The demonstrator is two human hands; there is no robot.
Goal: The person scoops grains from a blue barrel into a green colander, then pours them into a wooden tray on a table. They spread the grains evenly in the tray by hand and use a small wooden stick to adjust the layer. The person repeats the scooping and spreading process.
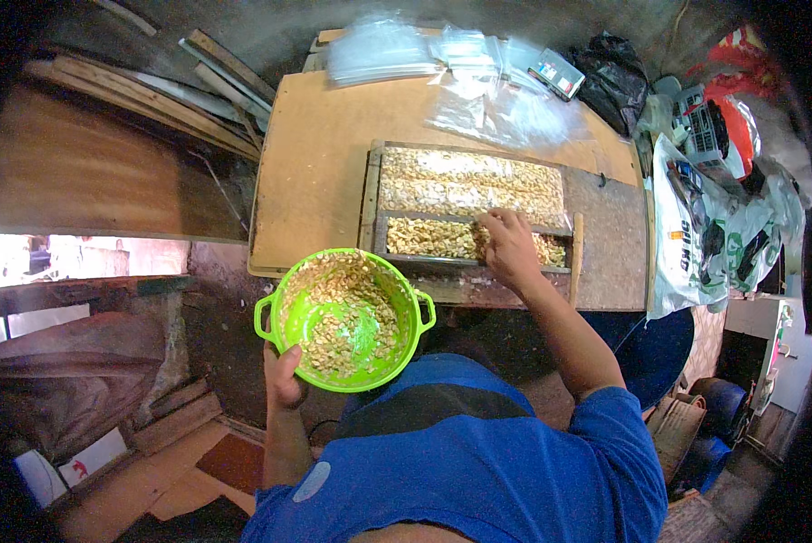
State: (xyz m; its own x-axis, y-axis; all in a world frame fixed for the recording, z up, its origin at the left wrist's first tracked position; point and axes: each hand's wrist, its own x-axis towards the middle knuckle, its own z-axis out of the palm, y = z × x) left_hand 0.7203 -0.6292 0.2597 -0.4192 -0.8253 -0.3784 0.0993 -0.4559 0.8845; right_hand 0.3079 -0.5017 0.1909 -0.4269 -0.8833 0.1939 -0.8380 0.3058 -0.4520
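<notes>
My left hand [285, 377] grips the lower left side of a bright green plastic basin [355, 386] with two handles, tilted so its inside shows. Pale soybean-like pieces cling to its wall and bottom. My right hand [511, 244] reaches into the front compartment of a wooden frame [373, 197] on the table, fingers down among loose pieces [433, 237] of the same kind; whether it holds any is hidden. Behind a divider, the frame's rear part holds pieces packed flat under shiny clear plastic [470, 180]. A wooden stick [576, 258] lies at the frame's right end.
Stacked clear plastic bags [382, 54] and a small box [557, 73] lie at the back of the wooden table [304, 170]. A black plastic bag [610, 81] and filled white bags [684, 237] stand at the right. Planks [155, 102] lean at the left.
</notes>
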